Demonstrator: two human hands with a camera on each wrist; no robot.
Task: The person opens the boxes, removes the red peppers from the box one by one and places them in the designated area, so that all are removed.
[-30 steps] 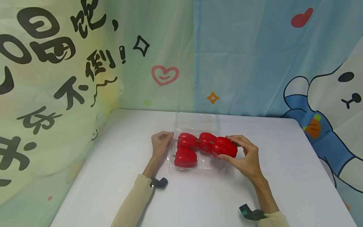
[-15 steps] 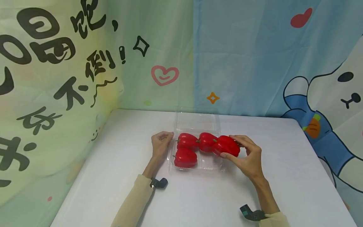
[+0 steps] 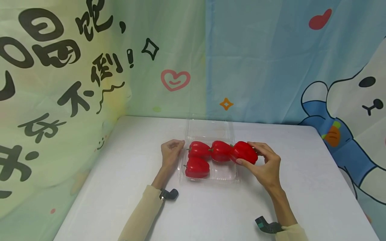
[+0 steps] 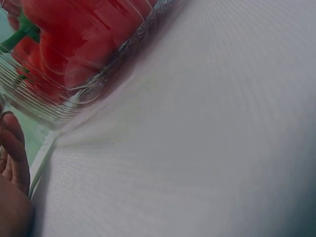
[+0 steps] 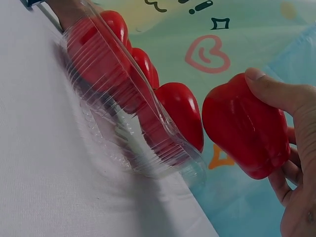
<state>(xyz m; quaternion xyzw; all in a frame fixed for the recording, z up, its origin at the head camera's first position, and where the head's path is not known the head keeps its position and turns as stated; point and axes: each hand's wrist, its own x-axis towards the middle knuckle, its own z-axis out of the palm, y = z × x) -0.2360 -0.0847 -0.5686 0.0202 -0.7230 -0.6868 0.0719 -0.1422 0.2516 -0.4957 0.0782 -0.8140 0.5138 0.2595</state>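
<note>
My right hand (image 3: pixel 266 164) grips a red bell pepper (image 3: pixel 245 152) between thumb and fingers, raised at the right side of a clear plastic clamshell box (image 3: pixel 223 173). In the right wrist view this held bell pepper (image 5: pixel 247 128) is apart from the box wall. Inside the box lie three other red bell peppers: one at back left (image 3: pixel 199 149), one at back right (image 3: pixel 220 151) and one at front left (image 3: pixel 197 168). At the box's left edge, my left hand (image 3: pixel 171 152) pinches the rim with curled fingers. The left wrist view catches only part of these fingers (image 4: pixel 14 148).
The box's clear lid (image 3: pixel 209 130) lies folded back toward the rear of the white table (image 3: pixel 144 137). Printed curtains (image 3: pixel 256 67) hang behind and to the left. Each wrist wears a dark camera mount (image 3: pixel 268 227).
My right hand has moved the held bell pepper right and slightly up, uncovering more of the back-right bell pepper. The left hand has stayed at the box's edge.
</note>
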